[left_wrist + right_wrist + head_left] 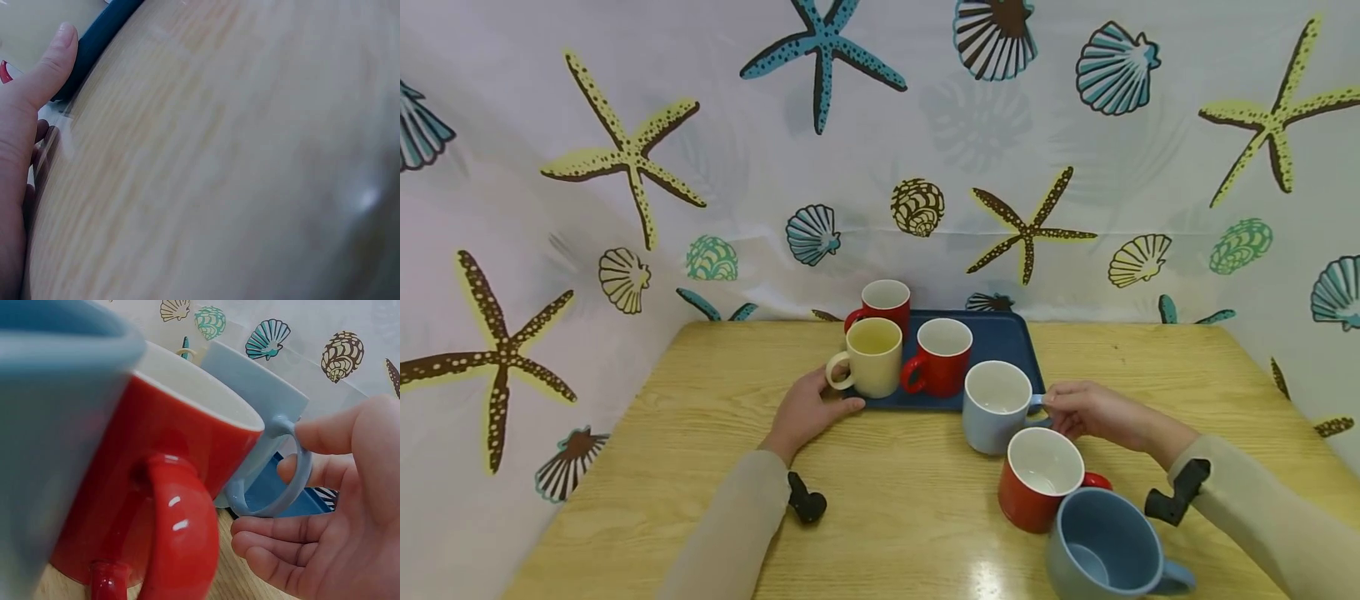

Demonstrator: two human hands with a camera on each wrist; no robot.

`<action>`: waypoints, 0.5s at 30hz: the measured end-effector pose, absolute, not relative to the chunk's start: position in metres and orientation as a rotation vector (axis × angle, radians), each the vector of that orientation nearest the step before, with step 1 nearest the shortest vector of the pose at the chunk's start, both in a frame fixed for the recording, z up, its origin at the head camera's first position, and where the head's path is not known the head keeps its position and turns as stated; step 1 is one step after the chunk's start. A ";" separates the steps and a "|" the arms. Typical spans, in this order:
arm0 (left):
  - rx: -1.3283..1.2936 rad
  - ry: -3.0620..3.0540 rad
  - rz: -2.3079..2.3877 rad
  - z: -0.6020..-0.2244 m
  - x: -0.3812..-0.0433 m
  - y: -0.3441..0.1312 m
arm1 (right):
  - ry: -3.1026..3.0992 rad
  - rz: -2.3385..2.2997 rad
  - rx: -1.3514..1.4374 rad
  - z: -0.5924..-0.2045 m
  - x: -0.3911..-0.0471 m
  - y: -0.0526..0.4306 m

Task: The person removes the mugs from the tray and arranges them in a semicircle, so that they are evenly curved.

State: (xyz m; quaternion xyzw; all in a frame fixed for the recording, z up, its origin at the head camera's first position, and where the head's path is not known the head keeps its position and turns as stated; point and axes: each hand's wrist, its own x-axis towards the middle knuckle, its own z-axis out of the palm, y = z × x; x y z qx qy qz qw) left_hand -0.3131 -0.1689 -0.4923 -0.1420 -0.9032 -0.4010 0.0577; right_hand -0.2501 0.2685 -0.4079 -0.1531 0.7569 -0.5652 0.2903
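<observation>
My right hand pinches the handle of a light blue mug with a white inside, at the tray's front right. In the right wrist view, thumb and forefinger meet at that handle; the other fingers curl below it. Whether the mug touches the table cannot be told. At the front left corner of a dark blue tray, my left hand grips the rim, its thumb along the edge. On the tray stand a cream mug, a red mug and another red mug behind.
Near my right forearm stand a red mug with a white inside and a larger blue mug, close together. All this is on a wooden table. A cloth printed with shells and starfish hangs behind the table.
</observation>
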 end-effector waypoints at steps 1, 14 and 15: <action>-0.428 -2.734 -1.219 -0.492 -0.313 -0.168 | 2.014 -1.505 -0.411 -0.408 -0.250 0.268; -0.432 -2.742 -1.203 -0.491 -0.313 -0.166 | 1.897 -1.459 -0.480 -0.409 -0.250 0.266; -0.431 -2.737 -1.206 -0.491 -0.313 -0.167 | 1.890 -1.455 -0.484 -0.409 -0.251 0.266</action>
